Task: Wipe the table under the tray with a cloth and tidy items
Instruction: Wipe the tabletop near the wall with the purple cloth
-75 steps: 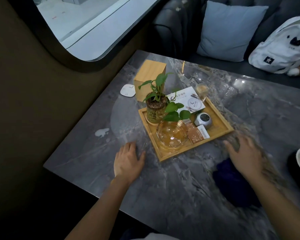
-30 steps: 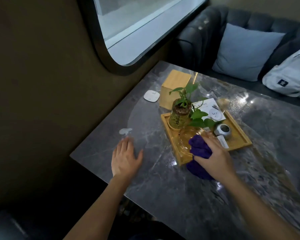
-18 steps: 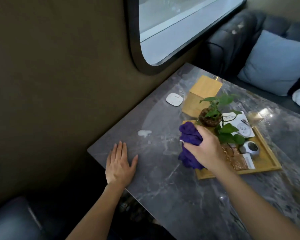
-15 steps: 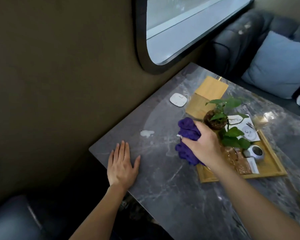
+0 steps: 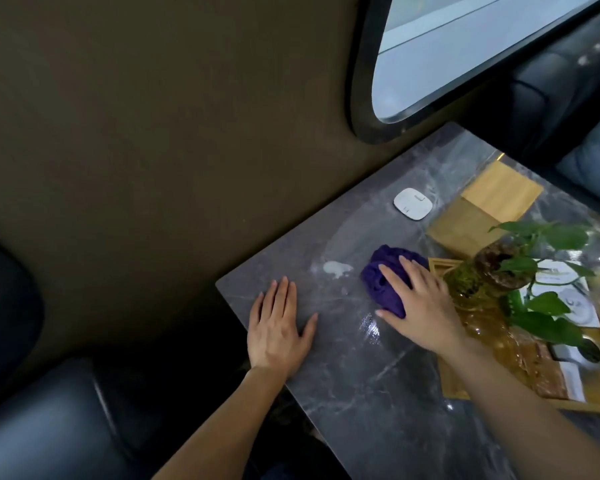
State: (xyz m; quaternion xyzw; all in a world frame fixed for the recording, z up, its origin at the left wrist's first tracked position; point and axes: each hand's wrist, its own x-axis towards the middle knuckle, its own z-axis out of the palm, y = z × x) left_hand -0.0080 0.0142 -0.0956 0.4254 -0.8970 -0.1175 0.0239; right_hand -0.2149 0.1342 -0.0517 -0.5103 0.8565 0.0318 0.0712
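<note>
A crumpled purple cloth [image 5: 383,280] lies on the grey marble table [image 5: 371,382], just left of the wooden tray [image 5: 593,407]. My right hand [image 5: 418,306] presses flat on the cloth with fingers spread over it. My left hand [image 5: 278,327] rests palm down near the table's left corner, holding nothing. A whitish smear [image 5: 336,268] marks the table between the two hands, a little beyond them. The tray carries a potted green plant [image 5: 492,271], a glass bowl [image 5: 492,332], cards and a small round device [image 5: 587,351].
A white rounded pad [image 5: 413,203] lies near the wall. A wooden box [image 5: 482,213] stands behind the tray. The brown wall and a dark-framed window [image 5: 465,57] border the table's left side. A dark sofa [image 5: 551,81] with a blue cushion runs along the far side.
My right hand picked up the cloth, carried it left across the tray and set it down on the table beside the tray. The left hand stayed flat near the corner. The view swung left.
</note>
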